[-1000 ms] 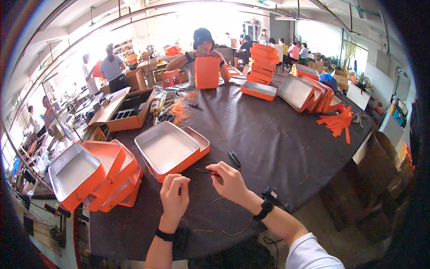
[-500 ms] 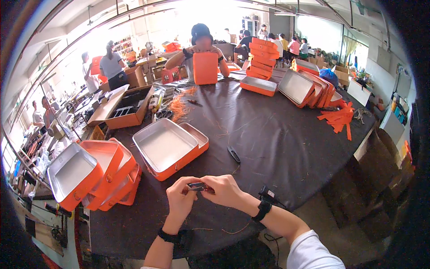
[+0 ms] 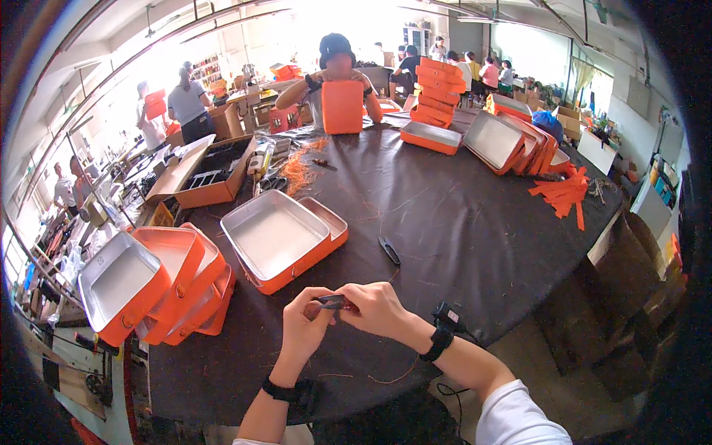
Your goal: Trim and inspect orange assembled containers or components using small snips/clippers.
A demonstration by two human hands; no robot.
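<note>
Close together above the near part of the dark table, my left hand (image 3: 302,323) and my right hand (image 3: 373,306) both grip a small dark metal tool with a reddish part (image 3: 331,302). Fingers of both hands are closed round it, so its exact kind does not show. Black thread snips (image 3: 389,251) lie on the table just beyond my right hand. Further left of the snips, an orange case half with a pale lining (image 3: 276,228) overlaps another orange one (image 3: 334,222).
Several orange case halves (image 3: 122,285) lean in a stack at the left. A cardboard box (image 3: 215,178) stands behind them. Across the table (image 3: 475,245), a person holds an orange case (image 3: 343,107). Orange strips (image 3: 562,194) and more stacked cases (image 3: 439,93) occupy the far right.
Both hands, with the small tool between them, have shifted slightly to the right. The grip looks much the same. The orange case across the table has risen a little in the view.
</note>
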